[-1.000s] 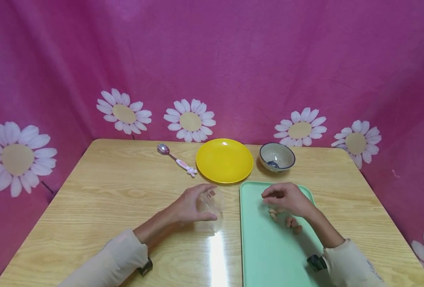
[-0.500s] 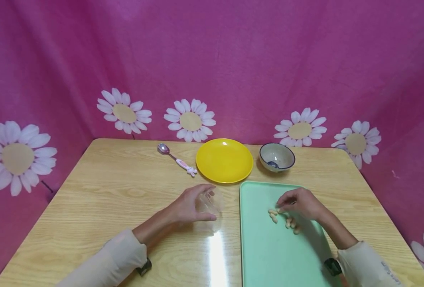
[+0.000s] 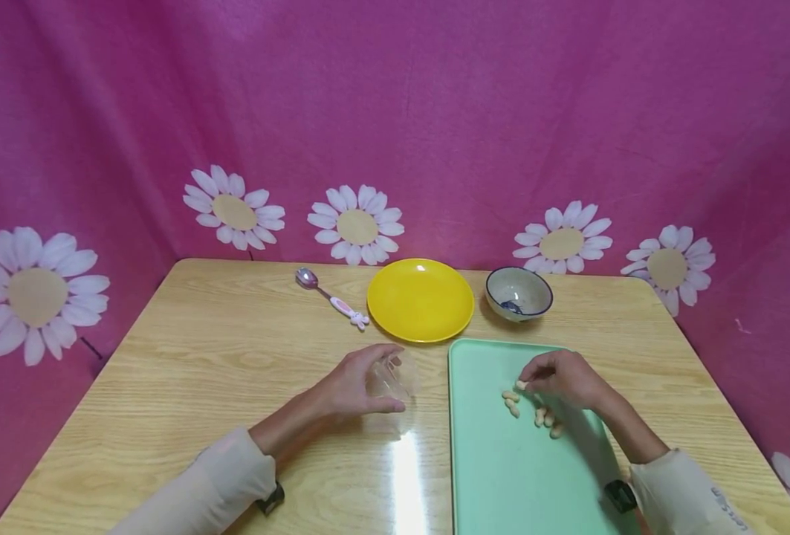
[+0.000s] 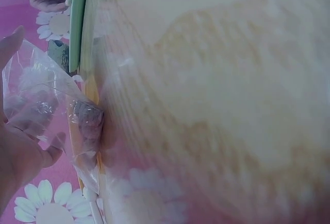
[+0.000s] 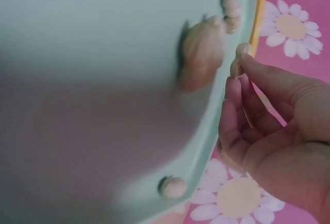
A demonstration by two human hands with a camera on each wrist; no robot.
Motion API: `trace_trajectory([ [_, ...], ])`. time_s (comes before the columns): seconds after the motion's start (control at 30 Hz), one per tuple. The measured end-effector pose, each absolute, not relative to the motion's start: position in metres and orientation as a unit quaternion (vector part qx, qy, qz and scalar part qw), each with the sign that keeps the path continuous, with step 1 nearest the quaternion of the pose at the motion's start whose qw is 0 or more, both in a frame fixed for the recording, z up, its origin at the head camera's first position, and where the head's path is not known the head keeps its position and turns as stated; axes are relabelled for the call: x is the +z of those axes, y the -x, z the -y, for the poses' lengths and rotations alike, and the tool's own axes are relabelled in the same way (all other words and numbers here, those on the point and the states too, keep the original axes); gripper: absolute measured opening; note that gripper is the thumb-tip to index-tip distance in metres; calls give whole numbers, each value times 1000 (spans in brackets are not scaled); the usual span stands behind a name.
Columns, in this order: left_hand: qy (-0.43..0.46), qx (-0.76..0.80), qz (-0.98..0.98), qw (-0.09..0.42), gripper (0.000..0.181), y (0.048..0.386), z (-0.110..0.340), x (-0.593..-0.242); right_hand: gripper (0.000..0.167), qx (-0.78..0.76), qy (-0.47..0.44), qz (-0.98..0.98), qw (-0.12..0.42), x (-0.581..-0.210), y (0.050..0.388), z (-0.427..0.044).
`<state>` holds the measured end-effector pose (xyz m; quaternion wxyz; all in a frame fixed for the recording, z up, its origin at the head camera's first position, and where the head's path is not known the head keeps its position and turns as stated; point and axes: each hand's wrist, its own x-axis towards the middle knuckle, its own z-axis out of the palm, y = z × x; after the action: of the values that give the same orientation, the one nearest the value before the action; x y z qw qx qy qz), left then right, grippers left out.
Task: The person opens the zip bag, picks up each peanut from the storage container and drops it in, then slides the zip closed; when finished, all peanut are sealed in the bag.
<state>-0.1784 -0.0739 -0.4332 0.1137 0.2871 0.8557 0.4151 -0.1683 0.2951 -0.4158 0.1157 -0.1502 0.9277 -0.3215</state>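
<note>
Pale tan and rough-shelled, one peanut (image 5: 240,60) sits between the thumb and fingertips of the person's right hand (image 3: 564,381). From the right wrist it shows two rounded lobes with a narrow waist between them, the thumb pressing one side, and its shell looks dull. That hand is clamped on the peanut above the green tray (image 3: 495,475), close to the tray's far right corner.

More loose peanuts (image 3: 514,409) lie on the tray, of the same pale colour and knobbly shape. They make two small groups: one farther towards the tray's far edge, the other to its right and a little nearer the person, partly in the hand's shadow. Some look blurred from the right wrist.

On the desk (image 3: 234,319), just beyond the tray's left edge, the left hand (image 3: 353,383) holds a piece of clear plastic (image 3: 392,375), thumb and fingers spread apart and curved around it. It is glossy and fully see-through; whether it is a cup or a bag I cannot tell.

Along the desk's far edge stand a shiny yellow plate (image 3: 421,301) at the middle, a spoon (image 3: 344,306) with a rabbit handle to its left, and a whitish bowl (image 3: 531,286) with a dark blue rim towards the far right corner. Behind hangs a pink curtain (image 3: 408,111) with big white daisies.
</note>
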Motion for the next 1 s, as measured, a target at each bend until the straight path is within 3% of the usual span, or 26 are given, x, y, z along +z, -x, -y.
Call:
trace_trajectory([
  [0.67, -293, 414, -854, 115, 80, 178, 71, -432, 11, -405, 149, -897, 100, -399, 174, -210],
  [1.0, -310, 412, -851, 95, 79, 178, 71, -434, 9, -428, 203, -876, 90, -394, 174, -168],
])
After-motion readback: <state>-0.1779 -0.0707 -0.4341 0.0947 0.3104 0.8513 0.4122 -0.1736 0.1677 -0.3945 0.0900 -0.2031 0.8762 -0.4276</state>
